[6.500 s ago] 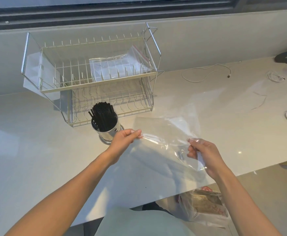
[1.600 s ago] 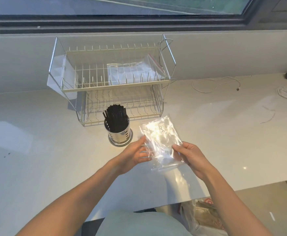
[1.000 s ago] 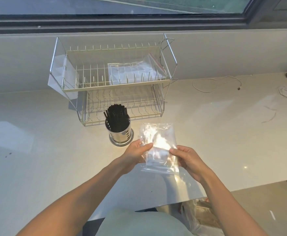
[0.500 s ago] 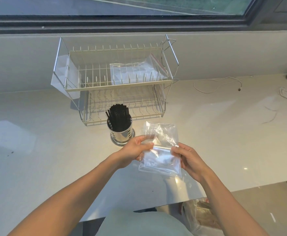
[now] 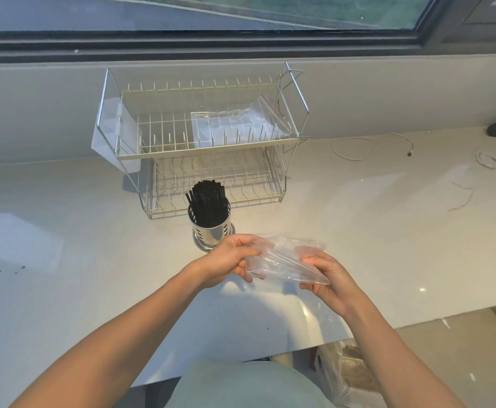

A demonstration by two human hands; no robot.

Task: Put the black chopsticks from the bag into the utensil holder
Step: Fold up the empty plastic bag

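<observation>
A bundle of black chopsticks [image 5: 208, 203] stands upright in the shiny metal utensil holder [image 5: 210, 234] on the white counter, just in front of the dish rack. Both hands hold a folded, empty clear plastic bag [image 5: 285, 262] a little in front and to the right of the holder. My left hand [image 5: 232, 260] pinches the bag's left end. My right hand [image 5: 326, 275] grips its right end from below. The bag lies nearly flat between the hands.
A two-tier wire dish rack [image 5: 202, 142] stands at the back against the wall, with another clear zip bag [image 5: 237, 125] on its top tier. White cables [image 5: 370, 144] lie on the counter [image 5: 64, 260] at right. A plastic bag [image 5: 346, 375] sits on the floor below the counter edge.
The bag was spread wide, then folded smaller. Since half a second ago it has tipped from upright to nearly flat between my hands, folded further. The holder and chopsticks have not moved.
</observation>
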